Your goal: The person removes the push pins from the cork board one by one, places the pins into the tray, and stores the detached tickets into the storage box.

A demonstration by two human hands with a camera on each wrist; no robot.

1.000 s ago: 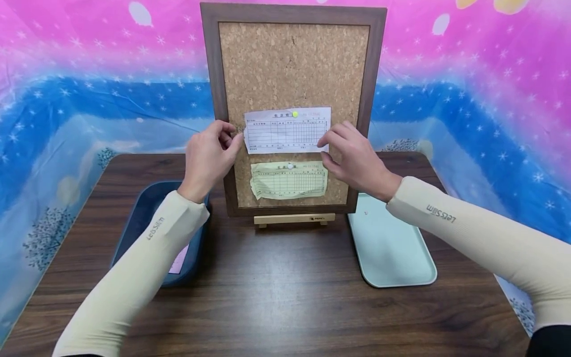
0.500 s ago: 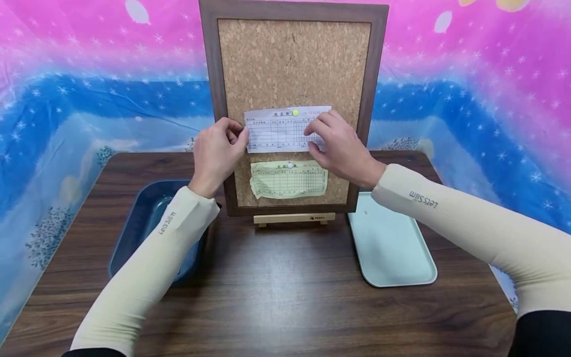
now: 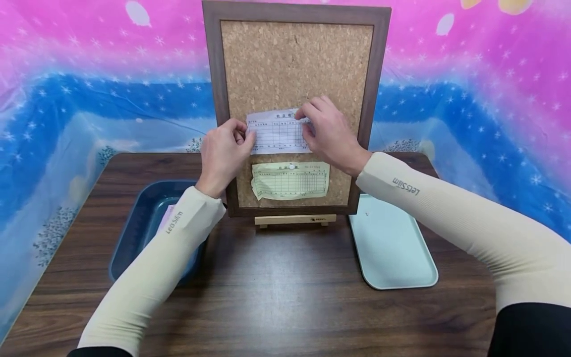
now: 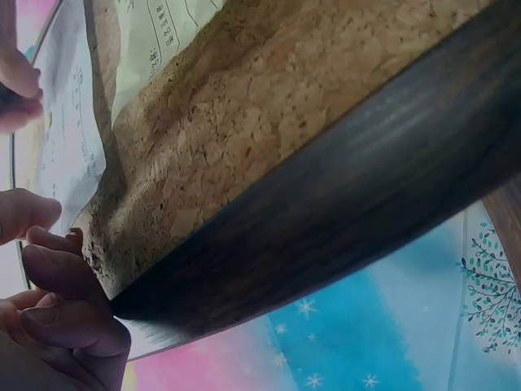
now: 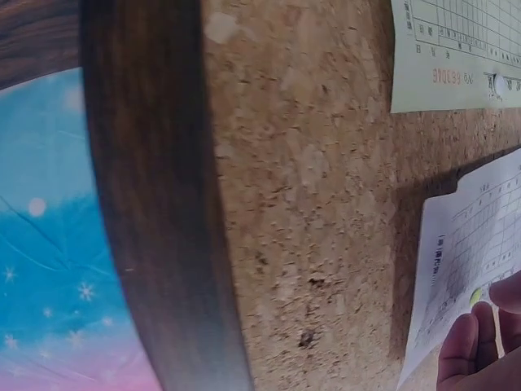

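A white receipt slip (image 3: pixel 272 133) with a printed grid hangs on the framed cork board (image 3: pixel 294 64). My left hand (image 3: pixel 225 153) pinches its left edge between thumb and fingers. The yellow-green pushpin (image 5: pixel 475 296) sits at the slip's top edge; in the head view my fingers cover it. My right hand (image 3: pixel 332 134) is over the slip's right part, thumb and bent fingers apart, fingertips right at the pushpin. Below hangs a pale green receipt slip (image 3: pixel 290 183), fixed by a white pushpin (image 3: pixel 292 166).
The board stands on a small wooden easel (image 3: pixel 294 219) on the brown table (image 3: pixel 285 292). At left, partly under my forearm, lies a dark blue tray (image 3: pixel 120 248) with a pink slip (image 3: pixel 166 218). A pale green tray (image 3: pixel 397 248) lies at right. A patterned cloth hangs behind.
My right hand has moved left and up from the white slip's right edge to the pushpin. My left hand has shifted slightly right, its thumb now overlapping the slip's left edge.
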